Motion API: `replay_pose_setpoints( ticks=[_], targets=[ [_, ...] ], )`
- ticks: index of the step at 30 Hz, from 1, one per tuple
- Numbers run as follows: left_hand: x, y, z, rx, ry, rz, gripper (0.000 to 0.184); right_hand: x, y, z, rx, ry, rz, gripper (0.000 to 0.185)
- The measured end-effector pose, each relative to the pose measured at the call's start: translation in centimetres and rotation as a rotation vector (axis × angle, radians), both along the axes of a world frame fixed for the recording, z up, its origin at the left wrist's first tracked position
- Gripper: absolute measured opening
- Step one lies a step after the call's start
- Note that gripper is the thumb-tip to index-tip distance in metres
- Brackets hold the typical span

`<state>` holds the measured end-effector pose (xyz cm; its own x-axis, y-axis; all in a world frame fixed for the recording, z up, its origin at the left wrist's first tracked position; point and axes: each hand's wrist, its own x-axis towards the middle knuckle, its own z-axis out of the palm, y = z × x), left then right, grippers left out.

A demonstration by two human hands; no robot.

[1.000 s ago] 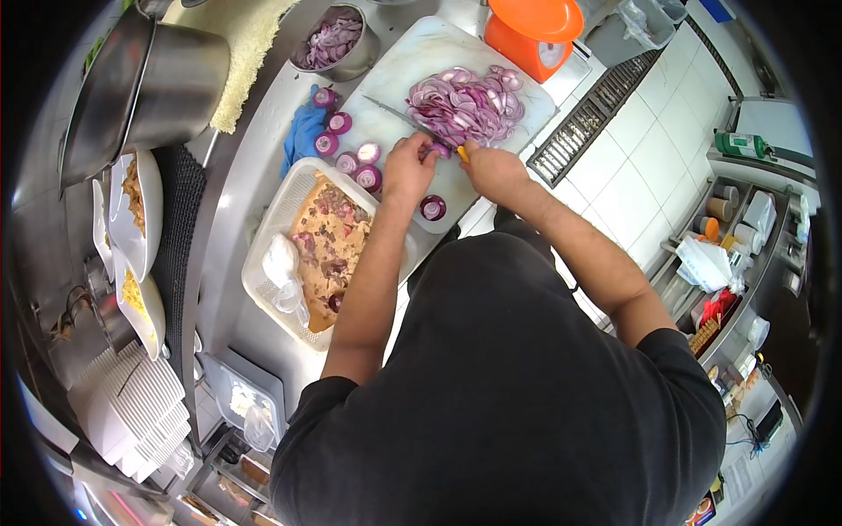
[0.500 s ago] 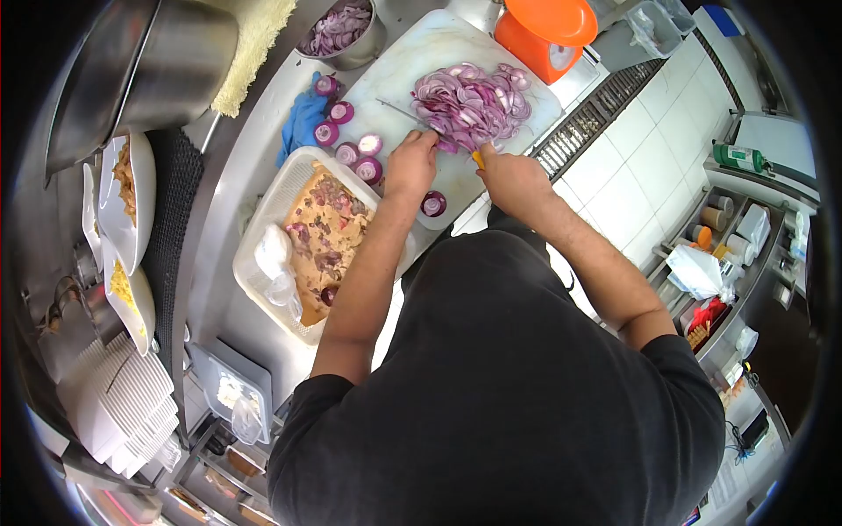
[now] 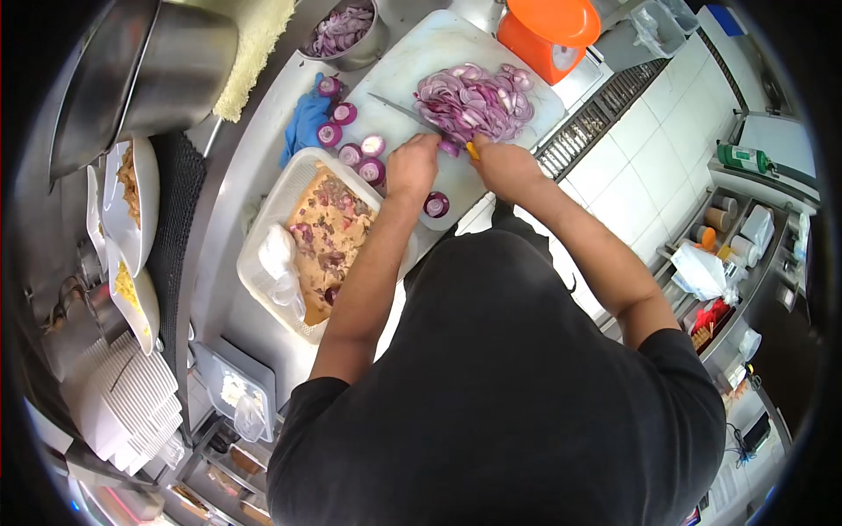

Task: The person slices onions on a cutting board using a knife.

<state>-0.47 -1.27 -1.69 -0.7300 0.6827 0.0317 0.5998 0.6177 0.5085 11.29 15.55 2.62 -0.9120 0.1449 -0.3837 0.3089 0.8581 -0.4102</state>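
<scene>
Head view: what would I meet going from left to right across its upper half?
Steel pot, metal bowl of cut onions, heap of sliced red onions, grey bin, green bottle.

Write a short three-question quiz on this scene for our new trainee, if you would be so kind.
1. Multiple choice: which holds the knife?
A) the left hand
B) the right hand
C) neither
2. True or false: the heap of sliced onion lies inside the metal bowl, not on the cutting board.
3. Fill in the blank: the kitchen scale beside the board is coloured ____.

Key: 1. B; 2. false; 3. orange
</scene>
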Motion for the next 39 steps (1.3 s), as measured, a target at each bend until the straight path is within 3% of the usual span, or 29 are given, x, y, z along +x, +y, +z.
replay_pose_setpoints(
  ticks=[4, 11, 19, 23, 31, 35, 39],
  targets=[
    [0.3, -0.4, -0.3, -0.043, 0.007, 0.013, 0.015, 0.9, -0.3, 3.6, 0.038, -0.015, 0.029, 0.029],
    [0.3, -0.3, 0.1, -0.03, 0.038, 0.01, 0.014, 0.7, -1.4, -2.1, 0.003, 0.001, -0.029, 0.03],
    [0.4, -0.4, -0.1, -0.059, 0.024, 0.021, 0.01, 1.5, -0.9, 3.9, -0.001, -0.071, -0.004, 0.027],
    [0.3, -0.5, -0.6, 0.022, 0.057, 0.021, 0.009, 1.0, -1.7, -0.7, -0.02, -0.031, -0.034, 0.027],
    [0.3, -0.2, 0.1, -0.076, -0.002, 0.055, 0.011, 1.3, -1.2, 2.7, 0.029, -0.026, -0.004, 0.029],
    [0.3, -0.3, -0.3, -0.048, 0.006, 0.067, 0.01, 0.9, -1.9, -1.9, -0.015, -0.046, -0.043, 0.03],
    [0.2, -0.2, -0.1, -0.018, 0.013, 0.054, 0.009, 0.2, -0.8, 0.9, -0.009, -0.049, 0.002, 0.032]
  ],
)
